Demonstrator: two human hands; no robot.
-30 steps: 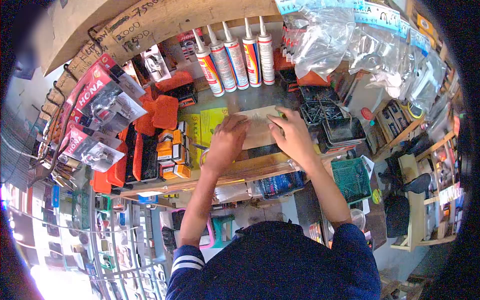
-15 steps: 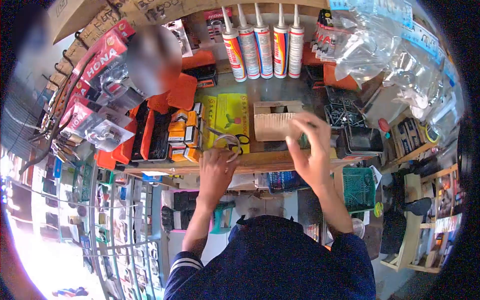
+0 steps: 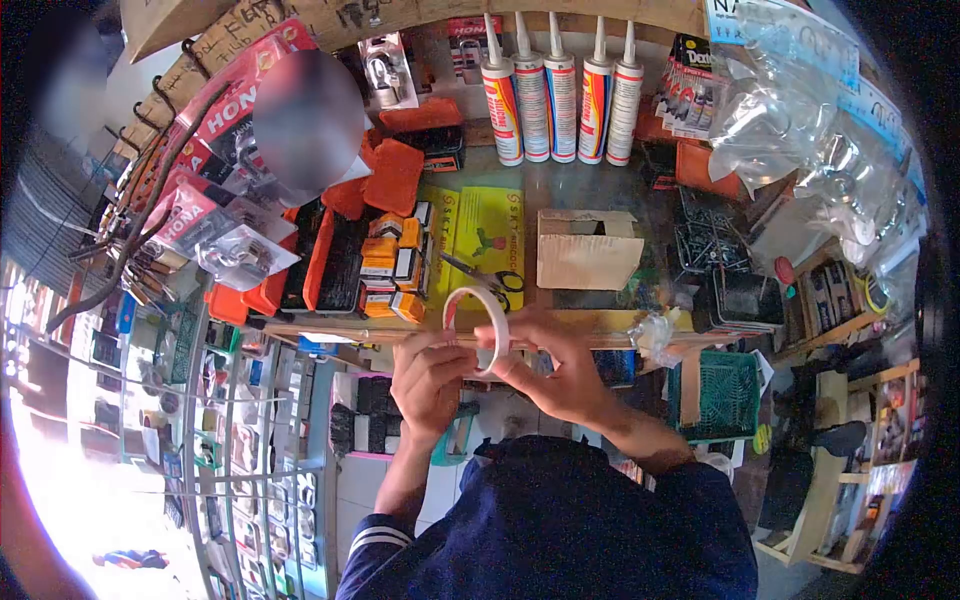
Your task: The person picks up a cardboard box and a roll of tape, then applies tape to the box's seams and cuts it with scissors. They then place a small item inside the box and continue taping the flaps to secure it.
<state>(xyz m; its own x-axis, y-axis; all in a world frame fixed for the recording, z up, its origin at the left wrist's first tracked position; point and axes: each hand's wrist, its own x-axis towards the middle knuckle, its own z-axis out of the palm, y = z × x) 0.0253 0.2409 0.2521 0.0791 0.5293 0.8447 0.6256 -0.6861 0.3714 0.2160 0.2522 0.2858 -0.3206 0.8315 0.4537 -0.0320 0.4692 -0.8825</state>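
A roll of tape (image 3: pixel 500 325) is held up in front of the counter's edge, its open ring facing me. My left hand (image 3: pixel 428 382) has its fingers curled round the roll's lower left side. On the other side, my right hand (image 3: pixel 560 375) pinches the rim between thumb and fingers. Just behind the roll, dark-handled scissors (image 3: pixel 508 283) lie on a yellow printed sheet (image 3: pixel 500 222). A small cardboard box (image 3: pixel 588 262) with a raised flap sits to the right of them. Crumpled clear plastic (image 3: pixel 655 338) lies at the counter's front edge.
Several sealant cartridges (image 3: pixel 560 110) stand at the back of the counter. Small orange-and-white boxes (image 3: pixel 395 265) and red-black bins (image 3: pixel 335 260) are on the left. Black bins with screws (image 3: pixel 712 240) are on the right, above a green basket (image 3: pixel 735 395). Packaged locks (image 3: pixel 215 235) hang at left.
The tape roll has come up off the counter toward me. My right hand has moved from the cardboard box to the roll. Crumpled plastic now shows at the front edge; the view has shifted slightly.
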